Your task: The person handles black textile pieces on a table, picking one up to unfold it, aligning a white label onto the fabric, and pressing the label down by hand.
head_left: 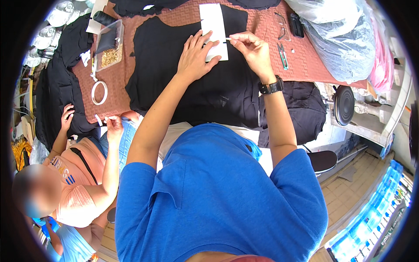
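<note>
A black cut garment piece (159,61) lies spread in front of me on the table. On its upper middle rests a long white card strip (212,21). My left hand (194,57) presses flat on the card, fingers spread and holding nothing. Beside the card's right edge, my right hand (253,51) is closed in a pinch. Between its thumb and forefinger is a small white chalk-like stick (228,39), its tip at the card's edge. Small dark marks show along that edge of the card.
On the left are a clear plastic box (98,59) of brass-coloured pieces, a black thread spool (104,18) and a white ring (99,93). Thread snips (283,56), glasses (281,27) and plastic bags (340,41) lie right. A co-worker (83,183) sits at lower left.
</note>
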`<state>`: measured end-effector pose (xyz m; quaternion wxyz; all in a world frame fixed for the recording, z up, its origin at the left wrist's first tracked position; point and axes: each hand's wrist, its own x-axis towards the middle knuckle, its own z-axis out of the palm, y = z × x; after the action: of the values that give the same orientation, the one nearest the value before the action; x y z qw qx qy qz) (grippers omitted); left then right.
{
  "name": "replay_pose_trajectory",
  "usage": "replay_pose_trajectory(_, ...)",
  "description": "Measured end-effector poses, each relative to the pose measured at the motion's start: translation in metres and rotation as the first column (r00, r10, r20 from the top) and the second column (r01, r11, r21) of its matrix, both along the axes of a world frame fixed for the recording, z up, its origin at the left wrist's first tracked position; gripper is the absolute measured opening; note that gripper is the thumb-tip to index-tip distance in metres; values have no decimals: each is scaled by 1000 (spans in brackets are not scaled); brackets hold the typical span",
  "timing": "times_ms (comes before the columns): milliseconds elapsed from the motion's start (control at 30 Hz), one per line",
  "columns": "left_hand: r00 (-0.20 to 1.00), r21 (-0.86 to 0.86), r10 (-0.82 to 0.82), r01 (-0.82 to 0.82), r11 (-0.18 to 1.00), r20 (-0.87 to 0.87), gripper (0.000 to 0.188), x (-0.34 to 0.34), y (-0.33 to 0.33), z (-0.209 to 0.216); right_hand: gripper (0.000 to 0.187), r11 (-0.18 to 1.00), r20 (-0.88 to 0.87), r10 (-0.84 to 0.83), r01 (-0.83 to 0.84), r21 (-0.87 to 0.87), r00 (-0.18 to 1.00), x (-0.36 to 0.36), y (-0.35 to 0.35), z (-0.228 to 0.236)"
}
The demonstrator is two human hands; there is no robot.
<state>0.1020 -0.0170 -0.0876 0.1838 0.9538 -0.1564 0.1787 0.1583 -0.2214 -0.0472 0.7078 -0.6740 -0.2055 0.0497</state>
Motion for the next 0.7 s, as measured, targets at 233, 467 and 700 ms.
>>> replay_pose_trajectory(233,1000,8,-11,11,1000,-11,45,1,-1,2,26,701,402,485,-70,-709,776,62,5,29)
replay_pose_trajectory(467,1000,0,-15,15,1000,4,43,1,0,-2,38,542,446,660,28,-840,605,64,37,5)
replay_pose_trajectory(700,1000,48,-24,24,999,-4,47,-1,1,0,30,610,345,533,-69,-790,772,57,26,0)
